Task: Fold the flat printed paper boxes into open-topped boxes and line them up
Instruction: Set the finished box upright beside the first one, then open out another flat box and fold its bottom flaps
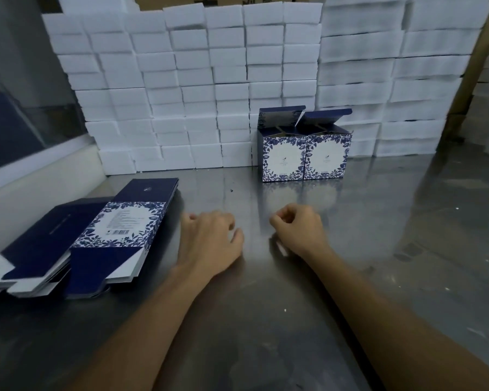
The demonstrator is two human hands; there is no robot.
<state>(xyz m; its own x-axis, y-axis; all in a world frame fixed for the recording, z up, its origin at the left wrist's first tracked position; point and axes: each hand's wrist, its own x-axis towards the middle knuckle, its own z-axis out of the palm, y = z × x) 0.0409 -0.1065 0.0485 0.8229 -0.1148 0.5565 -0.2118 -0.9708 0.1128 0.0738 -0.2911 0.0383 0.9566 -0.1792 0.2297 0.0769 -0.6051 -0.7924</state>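
Two folded boxes [304, 153] stand touching side by side at the back of the steel table [266, 320], tops open, insides too dark to read. Flat boxes [102, 238] lie stacked at left. The left hand [209, 241] rests beside that stack, fingers relaxed; the right hand [298, 230] curls loosely, empty. White foam blocks [181, 88] wall the rear.

The grey metal bench [266, 306] looks smooth and faintly reflective. The blue-and-white floral paper boxes [304, 156] and flat printed paper blanks [119, 232] look matt. The stacked white foam blocks [181, 88] appear soft, dull.
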